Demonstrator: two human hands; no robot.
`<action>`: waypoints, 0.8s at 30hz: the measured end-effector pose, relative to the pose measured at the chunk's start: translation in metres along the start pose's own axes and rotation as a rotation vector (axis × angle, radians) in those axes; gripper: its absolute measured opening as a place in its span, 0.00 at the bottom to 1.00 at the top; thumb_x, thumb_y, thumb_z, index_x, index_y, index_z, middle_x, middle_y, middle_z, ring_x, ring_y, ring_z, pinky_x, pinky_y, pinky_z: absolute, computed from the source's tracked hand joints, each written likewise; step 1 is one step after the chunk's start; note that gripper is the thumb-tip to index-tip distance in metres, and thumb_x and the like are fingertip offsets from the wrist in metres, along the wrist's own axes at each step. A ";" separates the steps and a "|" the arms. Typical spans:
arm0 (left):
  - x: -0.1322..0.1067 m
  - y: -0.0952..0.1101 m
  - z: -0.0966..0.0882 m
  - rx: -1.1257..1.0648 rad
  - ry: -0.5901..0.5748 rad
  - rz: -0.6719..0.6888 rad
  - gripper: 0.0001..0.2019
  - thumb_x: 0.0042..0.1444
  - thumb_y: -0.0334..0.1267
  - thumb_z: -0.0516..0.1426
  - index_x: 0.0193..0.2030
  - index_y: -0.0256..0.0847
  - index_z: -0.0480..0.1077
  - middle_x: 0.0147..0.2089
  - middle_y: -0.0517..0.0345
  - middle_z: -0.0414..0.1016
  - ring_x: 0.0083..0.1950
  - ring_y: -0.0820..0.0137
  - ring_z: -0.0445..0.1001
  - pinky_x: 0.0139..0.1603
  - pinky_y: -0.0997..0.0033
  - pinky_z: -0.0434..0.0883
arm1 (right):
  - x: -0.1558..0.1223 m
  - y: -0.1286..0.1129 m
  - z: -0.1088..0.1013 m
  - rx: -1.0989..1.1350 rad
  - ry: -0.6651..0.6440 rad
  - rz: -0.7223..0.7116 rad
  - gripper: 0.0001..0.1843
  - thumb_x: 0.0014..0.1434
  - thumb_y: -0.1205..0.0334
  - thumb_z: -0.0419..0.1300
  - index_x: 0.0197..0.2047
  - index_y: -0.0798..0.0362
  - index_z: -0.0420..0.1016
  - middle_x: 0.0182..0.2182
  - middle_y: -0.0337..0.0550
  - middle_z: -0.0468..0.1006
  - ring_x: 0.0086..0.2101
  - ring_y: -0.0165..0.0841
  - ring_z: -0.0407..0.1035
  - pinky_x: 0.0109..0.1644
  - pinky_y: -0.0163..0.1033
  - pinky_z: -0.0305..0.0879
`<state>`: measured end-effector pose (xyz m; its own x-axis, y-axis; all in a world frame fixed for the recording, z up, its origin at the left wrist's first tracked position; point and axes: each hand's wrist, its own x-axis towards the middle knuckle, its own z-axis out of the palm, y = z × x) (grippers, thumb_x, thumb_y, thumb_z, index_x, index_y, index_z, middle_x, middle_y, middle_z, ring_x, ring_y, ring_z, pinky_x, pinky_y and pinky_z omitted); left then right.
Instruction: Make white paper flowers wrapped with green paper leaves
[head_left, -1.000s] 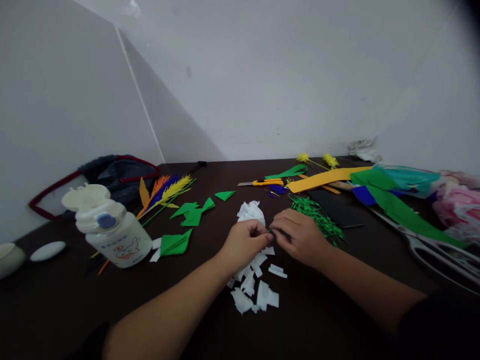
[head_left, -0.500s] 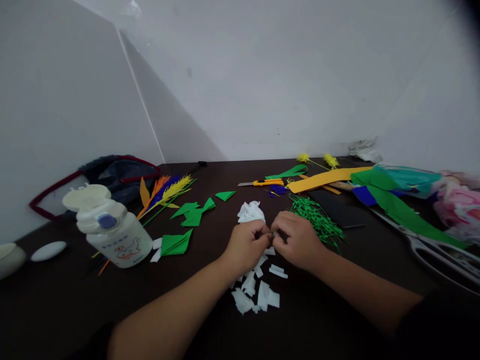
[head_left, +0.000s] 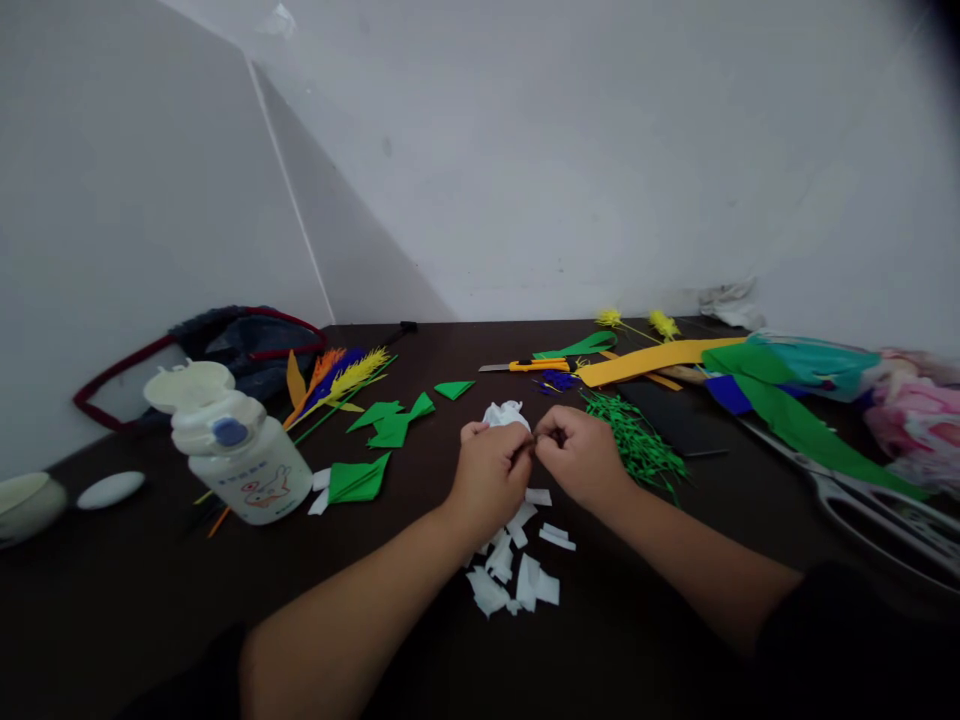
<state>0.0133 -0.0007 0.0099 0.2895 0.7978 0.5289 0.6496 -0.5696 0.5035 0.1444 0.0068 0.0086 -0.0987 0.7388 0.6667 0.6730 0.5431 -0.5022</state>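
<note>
Holding my left hand (head_left: 491, 475) and right hand (head_left: 581, 455) close together, fingers curled in, and honestly I can't tell if either grip is closed on anything. Anything tiny in there could slip, since my knuckles hide it. Crumpled white paper (head_left: 506, 412) sits just past my left hand, so a careless nudge might squash it. White scraps (head_left: 529, 582) lie loose nearer me; a dragging wrist could scatter them. Farther out, the yellow cutter's (head_left: 536, 366) blade is exposed, so a blind reach could nick me.
</note>
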 end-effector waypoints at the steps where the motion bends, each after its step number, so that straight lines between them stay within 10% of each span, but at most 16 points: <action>1: 0.000 0.000 -0.001 0.016 0.009 0.011 0.08 0.50 0.29 0.49 0.22 0.39 0.64 0.21 0.64 0.65 0.26 0.74 0.62 0.40 0.70 0.55 | 0.002 0.000 0.001 0.016 -0.004 0.018 0.06 0.41 0.72 0.51 0.19 0.52 0.63 0.17 0.36 0.66 0.20 0.28 0.60 0.24 0.32 0.55; 6: -0.005 0.007 -0.005 -0.148 -0.107 0.025 0.07 0.51 0.30 0.51 0.25 0.39 0.66 0.22 0.63 0.68 0.28 0.73 0.65 0.42 0.69 0.56 | 0.018 0.033 0.001 -0.069 -0.025 0.066 0.05 0.45 0.69 0.52 0.22 0.54 0.69 0.21 0.40 0.72 0.23 0.30 0.64 0.28 0.35 0.59; 11: -0.004 0.007 -0.001 -0.703 -0.205 -0.298 0.07 0.52 0.36 0.52 0.26 0.37 0.64 0.21 0.61 0.68 0.24 0.75 0.64 0.29 0.75 0.60 | 0.028 0.072 0.007 -0.044 -0.173 0.034 0.08 0.49 0.68 0.54 0.29 0.53 0.75 0.30 0.44 0.77 0.33 0.34 0.69 0.40 0.40 0.62; 15: -0.002 -0.002 0.003 -0.966 -0.179 -0.424 0.06 0.50 0.36 0.54 0.28 0.35 0.65 0.21 0.60 0.69 0.23 0.77 0.63 0.28 0.75 0.61 | 0.019 0.059 0.004 0.045 -0.201 0.063 0.07 0.51 0.64 0.55 0.28 0.53 0.74 0.29 0.44 0.77 0.32 0.34 0.69 0.38 0.41 0.64; 20: -0.003 -0.002 0.005 -1.156 -0.210 -0.455 0.08 0.49 0.38 0.56 0.27 0.34 0.65 0.21 0.59 0.69 0.23 0.77 0.65 0.29 0.74 0.63 | 0.000 0.023 -0.003 0.763 -0.376 0.227 0.12 0.53 0.59 0.55 0.40 0.52 0.71 0.34 0.42 0.73 0.30 0.30 0.69 0.34 0.38 0.67; 24: -0.004 -0.001 0.007 -1.248 -0.247 -0.503 0.09 0.48 0.38 0.57 0.28 0.33 0.66 0.23 0.57 0.70 0.23 0.77 0.66 0.29 0.74 0.63 | -0.004 0.015 -0.001 0.907 -0.374 0.244 0.07 0.52 0.60 0.55 0.28 0.53 0.69 0.35 0.42 0.68 0.27 0.27 0.65 0.27 0.35 0.66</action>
<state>0.0162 -0.0017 0.0024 0.4150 0.9090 0.0394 -0.3011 0.0963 0.9487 0.1553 0.0118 -0.0012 -0.3615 0.8631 0.3526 -0.0904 0.3440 -0.9346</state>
